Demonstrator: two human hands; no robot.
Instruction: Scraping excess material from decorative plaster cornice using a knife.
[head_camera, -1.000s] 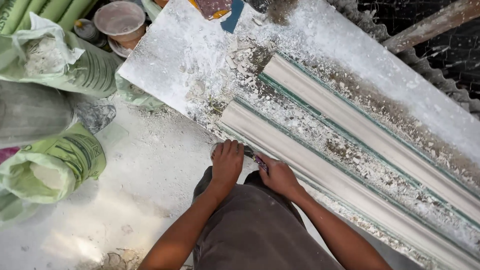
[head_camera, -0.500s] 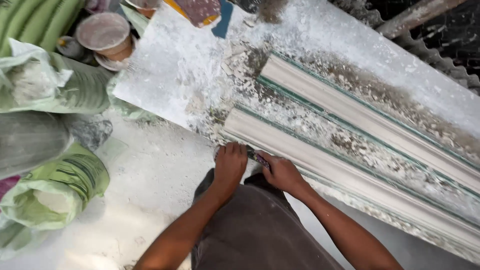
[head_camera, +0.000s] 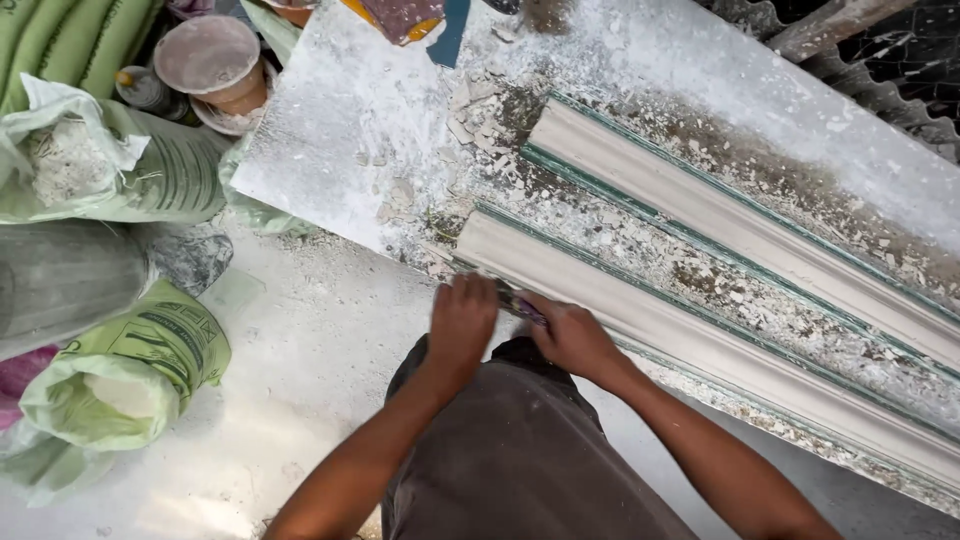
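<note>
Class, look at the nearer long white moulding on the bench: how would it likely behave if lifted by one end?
The nearer moulding looks rigid but probably brittle: broken chips litter the bench. Being long and slim, it might crack unsupported. Its dusty surface may feel slippery.

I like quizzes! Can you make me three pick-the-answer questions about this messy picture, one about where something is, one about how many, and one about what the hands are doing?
1. Where is the round tub?
A. top left, beside the table
B. on the mouldings
C. in a hand

2. How many long white mouldings lie on the table?
A. one
B. two
C. four

3. What are the hands doing?
A. hanging free
B. pressed at the near moulding's edge
C. lifting a sack

Answers: 1 A, it sits by the green sacks. 2 B, a near moulding and a far moulding. 3 B, left hand and right hand meet there on a small tool.
</note>
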